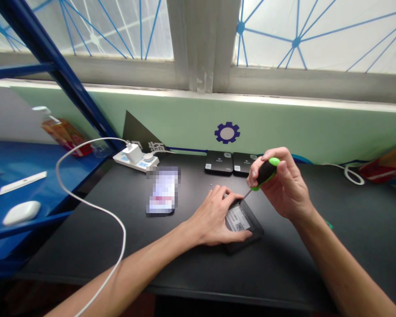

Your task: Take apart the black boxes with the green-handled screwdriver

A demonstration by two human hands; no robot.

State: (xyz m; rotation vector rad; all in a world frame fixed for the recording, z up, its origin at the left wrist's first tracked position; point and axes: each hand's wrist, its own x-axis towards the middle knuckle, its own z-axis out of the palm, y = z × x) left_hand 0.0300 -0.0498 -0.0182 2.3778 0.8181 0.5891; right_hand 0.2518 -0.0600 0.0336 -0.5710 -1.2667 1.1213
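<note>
A black and green screwdriver is gripped in my right hand, tilted, its thin shaft pointing down and to the left. The tip meets the far edge of a flat black box-shaped device, which carries a white printed label. My left hand is closed around the device from the left, with the thumb along the near side and the fingers at the far side, pressing it on the black table. What the screwdriver tip touches is too small to make out.
A phone with a blurred screen lies left of my hands. Behind it sits a white power strip with a charger, whose white cable loops over my left forearm. Two black boxes stand by the wall.
</note>
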